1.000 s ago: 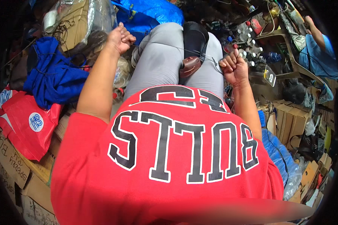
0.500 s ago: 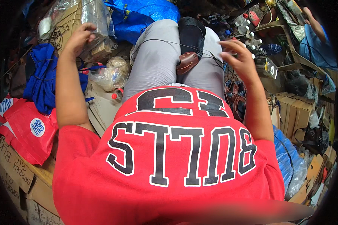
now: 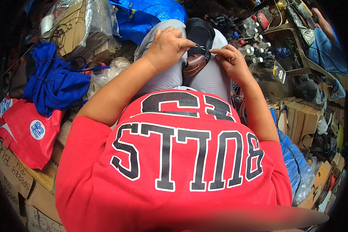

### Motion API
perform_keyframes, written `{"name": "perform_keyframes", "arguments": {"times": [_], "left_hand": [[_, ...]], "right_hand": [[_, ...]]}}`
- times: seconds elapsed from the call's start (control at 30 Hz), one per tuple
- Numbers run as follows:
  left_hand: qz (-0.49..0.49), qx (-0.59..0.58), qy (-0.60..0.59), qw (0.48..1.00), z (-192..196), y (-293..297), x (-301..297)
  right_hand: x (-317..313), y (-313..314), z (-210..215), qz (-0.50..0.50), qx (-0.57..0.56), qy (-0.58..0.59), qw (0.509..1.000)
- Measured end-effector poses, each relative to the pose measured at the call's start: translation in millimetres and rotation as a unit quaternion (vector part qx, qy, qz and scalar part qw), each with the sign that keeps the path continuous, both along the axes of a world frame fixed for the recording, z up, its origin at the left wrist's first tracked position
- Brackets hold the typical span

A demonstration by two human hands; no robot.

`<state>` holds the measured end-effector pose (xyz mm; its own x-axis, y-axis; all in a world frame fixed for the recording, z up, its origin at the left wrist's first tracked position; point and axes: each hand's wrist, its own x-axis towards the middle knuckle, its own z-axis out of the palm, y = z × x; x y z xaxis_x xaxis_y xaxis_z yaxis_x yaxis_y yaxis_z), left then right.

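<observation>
One brown leather shoe [image 3: 194, 65], partly hidden by black material [image 3: 199, 31], sits between grey-clad legs [image 3: 162, 80]. Close by, left hand [image 3: 167, 47] and right hand [image 3: 234, 63] pinch a thin item [image 3: 200, 47], too small to identify. Red shirt [image 3: 92, 181] bears block lettering; red bag [image 3: 29, 149], round labels; cardboard box [image 3: 16, 172], handwriting, cut by dark rim.

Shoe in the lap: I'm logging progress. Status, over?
Left hand and right hand close together at shoe, grip too fine to tell. Shoe between grey-trousered legs, brown end toward red shirt. Bottles beyond right hand, clear of shoe.
</observation>
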<state>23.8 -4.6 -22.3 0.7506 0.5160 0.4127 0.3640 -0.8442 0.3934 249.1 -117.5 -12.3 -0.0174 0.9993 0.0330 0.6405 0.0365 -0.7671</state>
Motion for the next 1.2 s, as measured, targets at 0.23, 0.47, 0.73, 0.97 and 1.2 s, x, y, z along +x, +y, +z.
{"name": "perform_keyframes", "arguments": {"times": [0.23,0.47,0.73,0.97,1.2], "left_hand": [[-0.053,-0.057,0.007,0.997,-12.1,13.5,15.1],[-0.044,-0.072,0.028,0.996,-14.2,13.1,15.2],[-0.044,-0.083,0.042,0.995,-13.4,13.0,16.2],[-0.052,-0.097,0.058,0.992,-14.2,16.4,26.5],[-0.105,-0.085,0.07,0.988,-3.8,16.5,30.3]], "right_hand": [[16.9,13.9,-5.0,0.021,-0.044,0.0,0.999],[18.9,17.0,-8.6,0.023,-0.059,0.01,0.998],[23.0,17.5,-9.5,0.037,-0.06,0.01,0.997],[26.2,20.2,-13.0,0.053,-0.061,0.04,0.996],[20.4,15.3,-4.5,0.042,-0.061,0.025,0.997]]}}
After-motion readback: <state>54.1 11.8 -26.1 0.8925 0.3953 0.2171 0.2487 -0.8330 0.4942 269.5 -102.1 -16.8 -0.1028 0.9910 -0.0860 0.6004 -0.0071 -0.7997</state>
